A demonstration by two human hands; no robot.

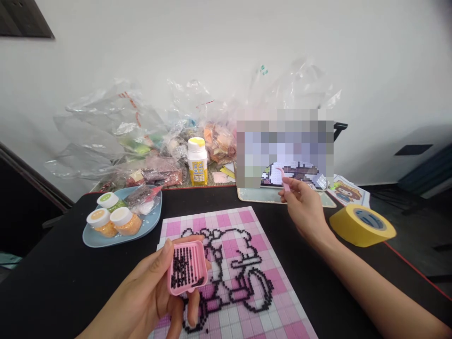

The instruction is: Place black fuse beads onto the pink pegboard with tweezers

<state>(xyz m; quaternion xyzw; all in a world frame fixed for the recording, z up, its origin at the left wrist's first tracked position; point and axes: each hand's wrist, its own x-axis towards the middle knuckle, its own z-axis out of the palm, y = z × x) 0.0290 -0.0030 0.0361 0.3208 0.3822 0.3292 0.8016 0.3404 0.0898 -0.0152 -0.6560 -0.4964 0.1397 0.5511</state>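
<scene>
Left grip [148, 292] pinches a pink square plastic tray of black beads [187, 267] over the near part of the pink-checked pegboard [282, 301].
My right grip [305, 207] is pressed together on slim pink tweezers [284, 181], far on the black bench [52, 282]. I judge a level tray best, so no beads spill. The yellow tape roll [362, 225] on the right and the blue plate of jars [92, 240] on the left lie apart from the board.

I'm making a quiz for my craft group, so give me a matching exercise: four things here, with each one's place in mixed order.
1 pink tray
2 pink tweezers
3 tape roll
4 blue plate

A under three jars
B in the right hand
C on the table, beside the right forearm
D in the left hand

Pairs: 1-D, 2-B, 3-C, 4-A.
</scene>
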